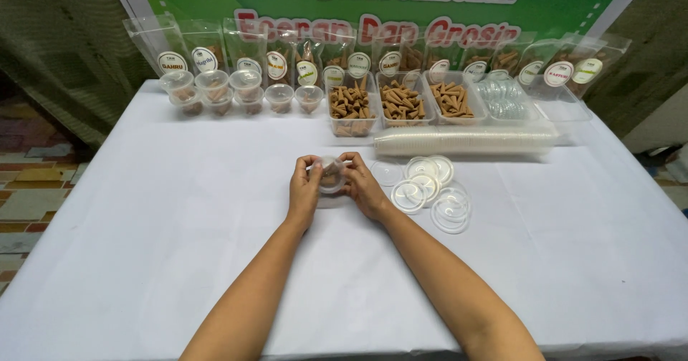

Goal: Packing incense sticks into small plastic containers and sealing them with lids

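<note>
Both hands, left hand (304,187) and right hand (363,187), grip a small clear cup (331,174) holding brown cones, its lid on, above the white table (179,210).

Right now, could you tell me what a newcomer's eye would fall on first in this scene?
First, the two hands at the table's centre: the left hand and right hand together hold a small clear cup with brown pieces inside. Just right of them lies a cluster of clear round lids on the white tablecloth. Behind, three clear tubs of brown cones stand in a row.
</note>
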